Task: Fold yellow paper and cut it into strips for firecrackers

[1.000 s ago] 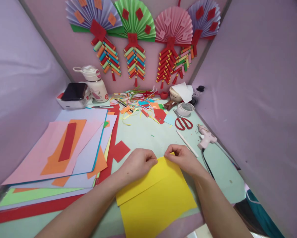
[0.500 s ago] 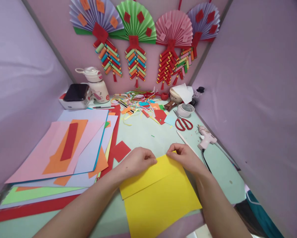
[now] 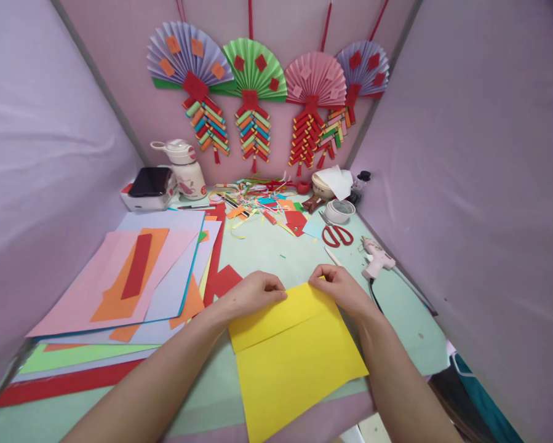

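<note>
A sheet of yellow paper (image 3: 299, 375) lies at the front of the table, its far part folded over toward me in a flap. My left hand (image 3: 256, 296) pinches the folded far edge near its middle, thumb and fingers together. Near the far right corner, my right hand (image 3: 338, 288) pinches the same edge. Between the hands a stretch of yellow fold shows bare. Left of my left hand lies a piece of red paper (image 3: 227, 280), and a white pen (image 3: 332, 256) lies just beyond my right hand.
Stacked coloured sheets (image 3: 87, 277) cover the left side. Red-handled scissors (image 3: 337, 235), a tape roll (image 3: 340, 211) and a glue gun (image 3: 376, 257) with its cord lie at the right. Paper scraps (image 3: 267, 201), a bottle (image 3: 189, 178) and a bowl (image 3: 322, 186) stand farther back. Paper fans (image 3: 255, 71) hang behind.
The camera view has tilted up slightly, showing more of the wall. Both hands keep their pinch on the yellow paper's folded edge, with little visible movement.
</note>
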The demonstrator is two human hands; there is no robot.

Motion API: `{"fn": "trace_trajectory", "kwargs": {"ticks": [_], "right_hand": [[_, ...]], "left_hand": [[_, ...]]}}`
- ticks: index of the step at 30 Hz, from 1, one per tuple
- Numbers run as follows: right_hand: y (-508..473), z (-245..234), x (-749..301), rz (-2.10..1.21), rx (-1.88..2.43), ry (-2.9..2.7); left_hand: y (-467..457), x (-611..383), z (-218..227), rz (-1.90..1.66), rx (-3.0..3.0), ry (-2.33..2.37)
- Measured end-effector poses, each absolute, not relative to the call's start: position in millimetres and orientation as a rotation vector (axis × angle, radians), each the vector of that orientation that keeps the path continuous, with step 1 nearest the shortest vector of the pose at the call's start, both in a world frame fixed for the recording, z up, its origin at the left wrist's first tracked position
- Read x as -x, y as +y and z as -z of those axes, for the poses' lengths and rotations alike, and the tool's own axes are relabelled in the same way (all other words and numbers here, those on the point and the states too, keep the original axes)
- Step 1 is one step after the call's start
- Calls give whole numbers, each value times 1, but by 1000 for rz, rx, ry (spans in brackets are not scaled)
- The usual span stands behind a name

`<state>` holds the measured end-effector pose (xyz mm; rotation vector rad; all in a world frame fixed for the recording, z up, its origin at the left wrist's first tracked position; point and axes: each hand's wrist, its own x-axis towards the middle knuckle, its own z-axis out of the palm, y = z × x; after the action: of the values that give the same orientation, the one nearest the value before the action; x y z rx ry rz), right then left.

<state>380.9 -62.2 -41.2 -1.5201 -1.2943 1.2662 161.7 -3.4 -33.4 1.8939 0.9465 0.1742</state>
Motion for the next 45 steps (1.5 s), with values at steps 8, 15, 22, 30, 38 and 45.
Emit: {"fn": "trace_trajectory", "kwargs": {"ticks": [8,15,22,30,38,45], "right_hand": [[-62,43,-382,-1249,1481,-1315],[-62,47,-380,-1243,1432,-1353],[-63,46,-376,-1221,1370,-1383],[-78,35,-372,-1122,1309,-1426],[-97,9,-379,-970,1261,-1435],[-104,3,-387,-862,1280,-1473]], "left_hand": [[-6,-161,36,-212,-1981,1030],[-11,-162,42,-213,-2109,1122],[-6,-137,27,-138,-2159,1024],[-26,-117,6,-260,-2250,1151],[-52,-110,-31,-345,-2396,1219],[-59,-105,-39,-461,-2411,1245]]}}
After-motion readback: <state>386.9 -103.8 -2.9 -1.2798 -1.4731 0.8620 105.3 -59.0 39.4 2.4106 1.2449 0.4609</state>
